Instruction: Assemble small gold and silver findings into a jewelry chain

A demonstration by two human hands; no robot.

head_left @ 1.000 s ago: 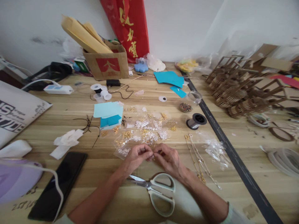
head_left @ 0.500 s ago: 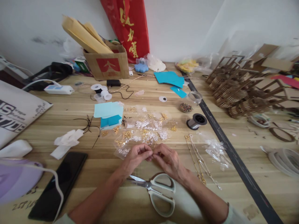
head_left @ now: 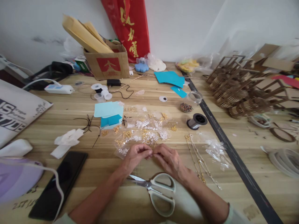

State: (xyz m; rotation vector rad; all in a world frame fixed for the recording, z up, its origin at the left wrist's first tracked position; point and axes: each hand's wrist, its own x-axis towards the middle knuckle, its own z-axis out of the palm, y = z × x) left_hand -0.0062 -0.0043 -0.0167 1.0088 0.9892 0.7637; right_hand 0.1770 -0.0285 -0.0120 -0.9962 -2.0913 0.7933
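Observation:
My left hand [head_left: 139, 156] and my right hand [head_left: 167, 158] meet fingertip to fingertip in the middle of the table. Each is closed in a pinch, and whatever lies between the fingers is too small to name. Just beyond them are small clear bags [head_left: 151, 136] of gold and silver jewelry findings. White-handled scissors [head_left: 161, 193] lie below my hands, blades pointing left and slightly apart. To the right of my right hand lie gold and silver chains [head_left: 198, 155]. A spool of fine wire [head_left: 196, 121] stands farther right.
Crumpled clear bags [head_left: 217, 152] lie near a dark strip [head_left: 224, 140] crossing the table. At left are a black phone [head_left: 58, 185] and white tissue [head_left: 67, 141]. Blue cards [head_left: 108, 110], a bead jar [head_left: 186, 107] and a cardboard box [head_left: 106, 65] stand farther back. Brown slatted frames [head_left: 247, 90] fill the right.
My fingertips have shifted very slightly, with both hands still pinched close together. The things on the table lie as before.

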